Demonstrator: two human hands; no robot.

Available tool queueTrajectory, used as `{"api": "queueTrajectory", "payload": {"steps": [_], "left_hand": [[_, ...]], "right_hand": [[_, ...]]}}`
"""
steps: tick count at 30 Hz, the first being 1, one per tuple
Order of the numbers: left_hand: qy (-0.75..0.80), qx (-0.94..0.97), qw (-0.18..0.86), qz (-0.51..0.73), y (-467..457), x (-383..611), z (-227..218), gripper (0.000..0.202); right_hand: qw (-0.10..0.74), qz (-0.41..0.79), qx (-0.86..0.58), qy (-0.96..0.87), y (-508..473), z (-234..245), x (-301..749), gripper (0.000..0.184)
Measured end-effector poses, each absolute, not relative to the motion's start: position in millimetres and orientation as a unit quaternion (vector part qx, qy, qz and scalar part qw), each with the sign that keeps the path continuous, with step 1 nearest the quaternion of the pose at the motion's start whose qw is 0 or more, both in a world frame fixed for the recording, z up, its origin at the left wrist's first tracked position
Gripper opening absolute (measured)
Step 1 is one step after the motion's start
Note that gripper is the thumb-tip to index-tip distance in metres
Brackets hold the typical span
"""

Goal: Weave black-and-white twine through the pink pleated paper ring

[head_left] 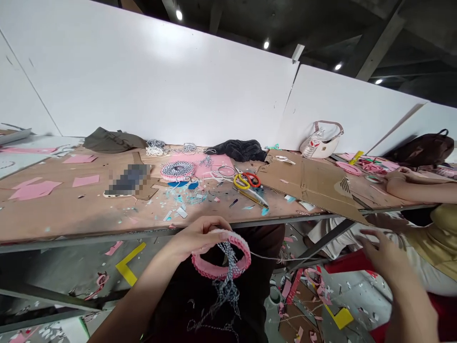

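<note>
My left hand [203, 238] grips the upper left rim of a pink ring [246, 257] with a ribbed edge, held over my lap below the table edge. A black-and-white twisted cord [230, 267] passes through the ring and hangs down in a loose, tangled bunch. From the ring's right side a thin strand [282, 259] stretches nearly straight towards my right hand [383, 252], which is raised far out at the right with curled fingers. Blur hides exactly where the strand meets those fingers.
On the table [89, 209] lie a phone [128, 180], a coiled cord piece [177, 170], scissors [246, 181], pink sheets [35, 188] and cardboard [310, 183]. A person's forearm [421, 188] rests at the right. A metal table leg [332, 238] and floor scraps [296, 290] are below.
</note>
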State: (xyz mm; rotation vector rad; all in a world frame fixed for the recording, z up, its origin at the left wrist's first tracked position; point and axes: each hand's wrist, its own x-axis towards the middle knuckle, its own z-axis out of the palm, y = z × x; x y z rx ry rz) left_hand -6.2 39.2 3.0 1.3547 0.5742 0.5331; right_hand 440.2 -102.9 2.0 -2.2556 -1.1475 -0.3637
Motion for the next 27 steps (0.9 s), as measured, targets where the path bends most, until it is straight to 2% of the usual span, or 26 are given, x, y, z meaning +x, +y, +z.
{"api": "queueTrajectory", "payload": {"steps": [1,3,4,6,10,13,15,18,20,23,27], "left_hand": [[0.263,0.606,0.706,0.254,38,-4,3,0.035],[0.273,0.598,0.700,0.279,38,-1,1,0.038],[0.278,0.593,0.697,0.292,38,0,0,0.039],[0.287,0.579,0.692,0.323,40,1,-2,0.039],[0.307,0.540,0.677,0.394,44,0,-1,0.038],[0.319,0.513,0.661,0.444,43,-1,3,0.028],[0.323,0.494,0.648,0.481,43,0,7,0.025],[0.322,0.460,0.622,0.545,44,-1,14,0.029],[0.315,0.442,0.601,0.587,46,-7,21,0.030],[0.301,0.422,0.567,0.640,51,-20,33,0.031],[0.289,0.401,0.526,0.692,55,-37,50,0.035]], "right_hand": [[0.297,-0.086,-0.829,-0.466,-104,3,412,0.037],[0.326,0.105,-0.748,-0.569,-108,5,349,0.044],[0.300,0.199,-0.700,-0.617,-109,6,317,0.040],[0.263,0.279,-0.643,-0.663,-106,4,265,0.035],[0.181,0.469,-0.564,-0.655,-88,-27,218,0.046],[0.138,0.581,-0.488,-0.637,-79,-63,210,0.036],[0.105,0.606,-0.461,-0.640,-78,-84,208,0.029],[0.075,0.612,-0.458,-0.641,-78,-95,218,0.034],[0.105,0.592,-0.476,-0.641,-78,-86,239,0.042],[0.200,0.535,-0.511,-0.643,-79,-52,282,0.051],[0.263,0.498,-0.516,-0.645,-82,-26,306,0.049]]}}
